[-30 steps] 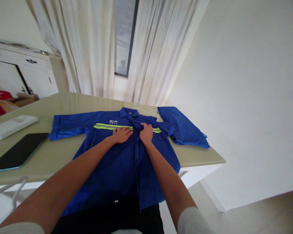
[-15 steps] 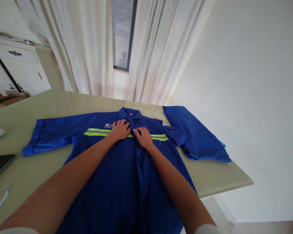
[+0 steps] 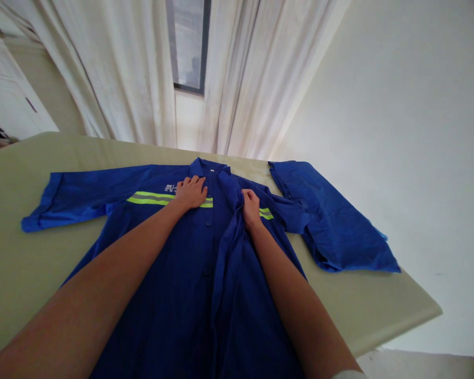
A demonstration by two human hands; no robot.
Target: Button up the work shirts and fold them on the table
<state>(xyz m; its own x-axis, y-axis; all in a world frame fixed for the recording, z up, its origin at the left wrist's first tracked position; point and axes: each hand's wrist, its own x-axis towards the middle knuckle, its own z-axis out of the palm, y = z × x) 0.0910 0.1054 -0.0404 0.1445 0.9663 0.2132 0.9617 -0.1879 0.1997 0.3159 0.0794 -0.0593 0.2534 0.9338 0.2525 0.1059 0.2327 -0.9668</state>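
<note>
"Where's the shirt (image 3: 181, 279)?"
"On the counter (image 3: 11, 163), collar (image 3: 196, 168) near the far edge."
"Left hand (image 3: 191, 192)?"
"Resting on its chest, loosely spread."
"Right hand (image 3: 251, 207)?"
"Pinching the edge of the front flap (image 3: 226, 252)."

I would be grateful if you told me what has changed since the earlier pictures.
The right hand has moved right, away from the left hand, drawing the front edge of the blue shirt with it in a grip, so the front now opens wider. The left hand stays on the shirt beside the white logo. The shirt still lies spread on the table, with the folded blue cloth at the right.
</note>
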